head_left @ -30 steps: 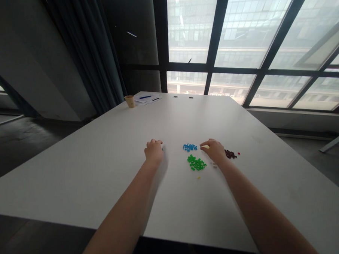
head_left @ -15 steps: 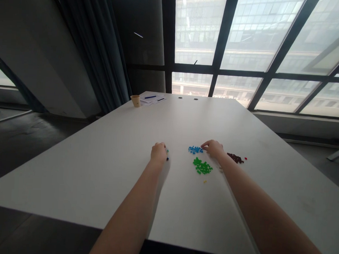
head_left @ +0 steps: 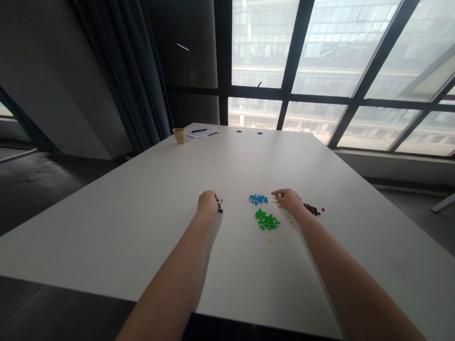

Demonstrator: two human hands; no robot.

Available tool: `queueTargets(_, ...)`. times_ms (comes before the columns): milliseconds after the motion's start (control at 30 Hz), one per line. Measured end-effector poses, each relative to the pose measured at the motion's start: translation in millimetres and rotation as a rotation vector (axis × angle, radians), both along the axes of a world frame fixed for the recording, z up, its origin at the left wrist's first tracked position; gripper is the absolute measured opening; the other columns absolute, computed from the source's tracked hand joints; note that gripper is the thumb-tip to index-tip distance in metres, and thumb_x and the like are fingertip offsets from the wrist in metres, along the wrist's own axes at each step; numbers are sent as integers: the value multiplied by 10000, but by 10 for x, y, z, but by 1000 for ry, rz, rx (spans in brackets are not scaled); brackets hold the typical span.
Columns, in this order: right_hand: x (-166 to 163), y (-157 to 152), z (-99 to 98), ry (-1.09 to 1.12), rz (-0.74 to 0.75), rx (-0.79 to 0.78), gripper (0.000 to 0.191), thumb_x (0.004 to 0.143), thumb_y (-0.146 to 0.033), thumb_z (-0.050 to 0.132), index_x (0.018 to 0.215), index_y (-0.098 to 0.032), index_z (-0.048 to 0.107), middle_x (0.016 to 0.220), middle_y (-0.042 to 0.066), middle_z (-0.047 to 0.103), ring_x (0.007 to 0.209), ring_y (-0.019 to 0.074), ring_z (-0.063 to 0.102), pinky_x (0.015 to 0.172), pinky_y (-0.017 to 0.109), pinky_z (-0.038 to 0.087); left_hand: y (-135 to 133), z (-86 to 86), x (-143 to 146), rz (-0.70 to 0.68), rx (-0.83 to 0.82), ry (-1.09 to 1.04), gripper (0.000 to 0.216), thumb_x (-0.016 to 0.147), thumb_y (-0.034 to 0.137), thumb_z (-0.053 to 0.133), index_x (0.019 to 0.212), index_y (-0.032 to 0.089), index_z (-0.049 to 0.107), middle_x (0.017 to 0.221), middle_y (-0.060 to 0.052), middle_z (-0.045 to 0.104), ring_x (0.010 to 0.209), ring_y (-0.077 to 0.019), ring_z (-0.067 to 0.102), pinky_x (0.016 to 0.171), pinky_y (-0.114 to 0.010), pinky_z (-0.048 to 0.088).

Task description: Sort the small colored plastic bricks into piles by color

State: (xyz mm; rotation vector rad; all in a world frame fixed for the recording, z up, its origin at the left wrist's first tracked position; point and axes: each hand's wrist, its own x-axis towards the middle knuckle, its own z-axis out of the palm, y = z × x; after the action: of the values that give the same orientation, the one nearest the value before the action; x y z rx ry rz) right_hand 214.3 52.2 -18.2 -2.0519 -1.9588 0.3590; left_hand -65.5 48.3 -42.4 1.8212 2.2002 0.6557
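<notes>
Small coloured beads lie sorted in heaps on a white table (head_left: 142, 227): a blue heap (head_left: 258, 198), a green heap (head_left: 266, 220) and a dark red heap (head_left: 311, 209). My left hand (head_left: 207, 203) rests on the table with its fingers curled, beside a few dark beads (head_left: 219, 207). My right hand (head_left: 288, 200) sits between the blue and dark red heaps, fingers drawn together in a pinch pointing at the blue heap. What it pinches is too small to make out. A single yellow bead (head_left: 269, 239) lies below the green heap.
A paper cup (head_left: 180, 135) stands at the table's far left corner, next to papers with a blue pen (head_left: 199, 131). Two round cable holes (head_left: 249, 132) sit at the far edge. Large windows rise behind, and a dark curtain hangs at the left.
Both hands have stayed in nearly the same places; the camera shifted a little. A few dark beads now show beside my left hand.
</notes>
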Motion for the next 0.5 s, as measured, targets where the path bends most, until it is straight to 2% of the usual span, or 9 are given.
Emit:
queueTargets(167, 180, -288, -20, 165, -35, 136, 286, 718, -268, 467, 886, -234, 697, 669, 16, 631, 575, 126, 514, 536, 226, 341, 2, -20, -11, -24, 44, -7, 144, 604, 47, 459, 599, 152, 557, 760, -113, 597, 698, -193, 546, 622, -294, 354)
queueTargets(333, 321, -521, -69, 279, -102, 216, 315, 715, -317, 455, 865, -193, 703, 499, -10, 515, 479, 117, 437, 490, 228, 300, -47, 85, 72, -47, 99, -54, 130, 670, 97, 449, 670, 154, 566, 738, -95, 597, 701, -181, 543, 638, -292, 376)
queueTargets(433, 330, -573, -46, 331, -97, 239, 318, 715, -328, 461, 854, -175, 703, 470, -17, 477, 459, 114, 408, 487, 232, 296, -138, 177, 228, -148, 107, -221, 75, 658, 165, 513, 692, 159, 579, 692, -52, 598, 660, -157, 540, 623, -270, 396)
queueTargets(500, 287, -596, -7, 364, -60, 273, 302, 720, -324, 474, 847, -171, 701, 498, -11, 497, 473, 115, 413, 502, 234, 309, -223, 225, 380, -262, 51, -476, 122, 636, 215, 568, 737, 151, 598, 699, -41, 605, 652, -147, 545, 618, -263, 411)
